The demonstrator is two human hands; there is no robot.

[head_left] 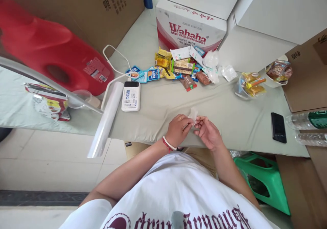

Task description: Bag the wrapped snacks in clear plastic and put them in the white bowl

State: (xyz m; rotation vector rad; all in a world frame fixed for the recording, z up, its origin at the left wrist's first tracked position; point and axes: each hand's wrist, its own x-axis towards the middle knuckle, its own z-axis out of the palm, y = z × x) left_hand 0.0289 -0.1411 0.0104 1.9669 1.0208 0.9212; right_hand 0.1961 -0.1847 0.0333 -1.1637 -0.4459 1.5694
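Observation:
Both of my hands meet over the near edge of a table covered in a pale cloth [158, 109]. My left hand [178, 128], with a ring and a beaded bracelet, pinches a small clear plastic wrapper [193, 113] from the left. From the right, my right hand [208, 132] grips the same wrapper with its fingertips. Whatever the wrapper contains is too small to make out. A pile of wrapped snacks [178, 69] lies farther back on the cloth.
A Wahaha water carton [189, 26] stands behind the snacks. A white power bank [131, 96] and a clear plastic roll [106, 118] lie left. Right: two bowls of snacks [251, 84], a black phone [278, 126], water bottles [306, 120]. A green stool [265, 178] sits under the table.

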